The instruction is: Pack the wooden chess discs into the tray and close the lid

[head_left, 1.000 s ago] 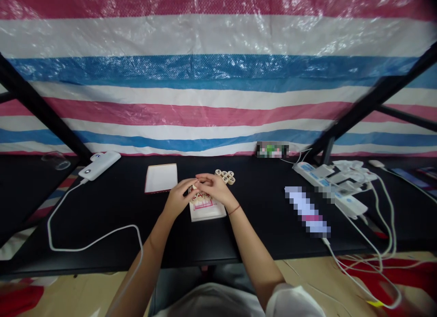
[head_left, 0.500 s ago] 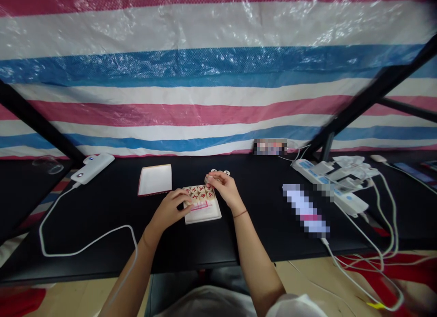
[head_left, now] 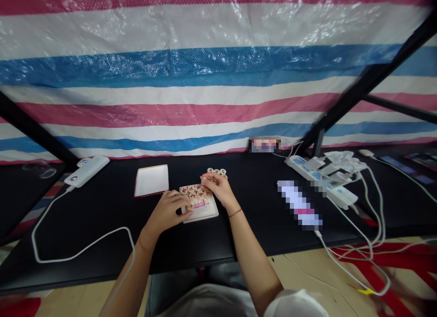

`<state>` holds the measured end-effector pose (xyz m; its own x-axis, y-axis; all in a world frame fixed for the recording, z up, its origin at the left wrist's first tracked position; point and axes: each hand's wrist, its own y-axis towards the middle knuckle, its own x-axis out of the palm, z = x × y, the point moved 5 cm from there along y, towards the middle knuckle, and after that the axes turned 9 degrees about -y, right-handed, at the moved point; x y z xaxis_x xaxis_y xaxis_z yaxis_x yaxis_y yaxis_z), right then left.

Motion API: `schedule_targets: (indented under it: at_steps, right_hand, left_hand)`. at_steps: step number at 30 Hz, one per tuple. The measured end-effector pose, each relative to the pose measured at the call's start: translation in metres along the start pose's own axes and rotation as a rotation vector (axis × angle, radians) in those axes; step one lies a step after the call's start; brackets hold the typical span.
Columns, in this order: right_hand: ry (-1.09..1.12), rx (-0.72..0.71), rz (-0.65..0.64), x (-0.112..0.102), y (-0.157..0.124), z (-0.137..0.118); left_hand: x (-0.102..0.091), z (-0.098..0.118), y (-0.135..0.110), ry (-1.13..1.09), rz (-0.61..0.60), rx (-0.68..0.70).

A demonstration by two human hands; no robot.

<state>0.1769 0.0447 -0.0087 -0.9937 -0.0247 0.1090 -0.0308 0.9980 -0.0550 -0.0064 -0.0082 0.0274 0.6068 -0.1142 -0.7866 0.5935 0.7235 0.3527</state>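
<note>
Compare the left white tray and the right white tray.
The left white tray has a red rim; the right white tray has a pink marking. Wooden xiangqi pieces lie on the right white tray, none on the left. Both lie flat on the black desk.

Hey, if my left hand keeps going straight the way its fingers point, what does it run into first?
Your left hand would most likely meet the wooden xiangqi pieces grouped on the white tray, just beyond your fingertips, though depth is hard to judge from this view.
</note>
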Motion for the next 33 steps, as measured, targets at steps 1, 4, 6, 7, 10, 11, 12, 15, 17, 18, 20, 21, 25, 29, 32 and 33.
schedule_targets:
  at_steps: [1, 4, 6, 7, 10, 11, 12, 15, 17, 18, 20, 21, 25, 29, 32, 33]
  right_hand:
    - [0.006, 0.000, -0.001, 0.000, 0.000, 0.000]
    - [0.013, -0.016, -0.003, 0.000, -0.001, 0.000]
    - [0.006, -0.031, -0.002, 0.000, -0.002, -0.002]
    - [-0.002, -0.040, -0.003, 0.001, -0.003, -0.003]
    - [-0.049, -0.082, -0.022, 0.003, -0.008, -0.009]
    - [-0.070, -0.094, -0.031, 0.005, -0.011, -0.010]
    - [-0.092, -0.106, -0.039, 0.006, -0.015, -0.012]
    - [-0.146, -0.176, -0.050, 0.010, -0.030, -0.016]
    - [-0.202, -0.261, -0.063, 0.013, -0.042, -0.019]
    - [-0.245, -0.300, -0.074, 0.016, -0.048, -0.021]
    - [-0.356, -0.357, -0.106, 0.021, -0.060, -0.022]
    - [-0.423, -0.380, -0.122, 0.025, -0.064, -0.023]
    - [-0.704, -0.446, -0.206, 0.044, -0.076, -0.023]
    - [-0.899, -0.433, -0.287, 0.060, -0.075, -0.019]
    - [-1.013, -0.409, -0.302, 0.063, -0.070, -0.019]
    - [-1.058, -0.399, -0.306, 0.063, -0.069, -0.019]
  left_hand:
    - [0.001, -0.001, 0.000, 0.008, -0.023, 0.000]
    - [0.004, -0.004, 0.000, 0.013, -0.087, -0.003]
    - [0.004, -0.005, 0.000, 0.008, -0.107, -0.004]
    - [0.004, -0.005, 0.000, 0.004, -0.109, -0.004]
    - [0.003, -0.005, 0.000, -0.014, -0.095, -0.004]
    - [0.004, -0.005, 0.000, -0.020, -0.092, -0.004]
    - [0.004, -0.004, 0.000, -0.024, -0.092, -0.004]
    - [0.004, -0.005, -0.001, -0.043, -0.079, -0.004]
    - [0.003, -0.008, 0.000, -0.083, -0.018, -0.015]
    - [0.001, -0.010, 0.000, -0.107, 0.035, -0.029]
    - [-0.003, -0.018, -0.001, -0.152, 0.156, -0.077]
    - [-0.005, -0.022, -0.001, -0.168, 0.210, -0.110]
    - [-0.005, -0.034, -0.005, -0.203, 0.319, -0.231]
    - [0.001, -0.037, -0.007, -0.217, 0.312, -0.258]
    - [0.009, -0.042, -0.007, -0.225, 0.277, -0.280]
    - [0.012, -0.043, -0.007, -0.224, 0.262, -0.282]
